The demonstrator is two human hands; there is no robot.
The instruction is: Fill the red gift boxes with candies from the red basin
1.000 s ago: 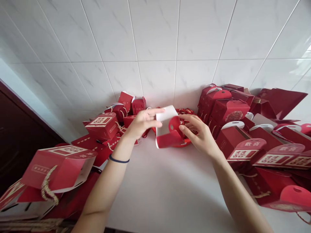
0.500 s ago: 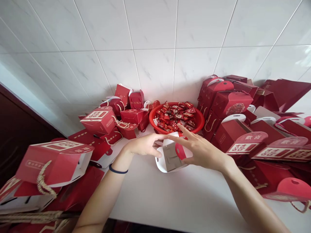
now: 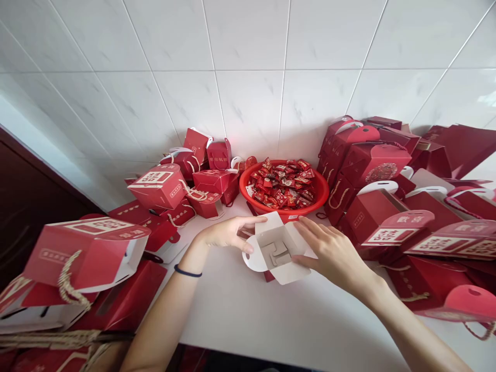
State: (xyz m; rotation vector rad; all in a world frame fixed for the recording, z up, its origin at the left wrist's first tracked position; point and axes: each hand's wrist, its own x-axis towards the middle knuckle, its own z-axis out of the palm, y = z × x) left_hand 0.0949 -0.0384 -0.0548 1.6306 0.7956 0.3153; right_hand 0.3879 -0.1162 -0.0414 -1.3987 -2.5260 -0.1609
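A small red paper box [image 3: 277,249] with a white inside stands open-topped on the white counter [image 3: 271,315], its flaps spread outward. My left hand [image 3: 228,233] pinches the left flap between thumb and fingers. My right hand [image 3: 331,252] grips the right flap, fingers extended over its edge. Just behind the box sits a red bowl [image 3: 321,194] filled with red-wrapped candies [image 3: 282,183].
Piles of red gift boxes with rope handles crowd the left [image 3: 157,188] and the right [image 3: 382,206] of the counter. A large red box [image 3: 87,253] leans at the near left. A white tiled wall rises behind. A dark door stands at far left.
The box has come down from in front of the bowl onto the counter and turned open side up. Both hands moved down with it and spread its flaps apart.
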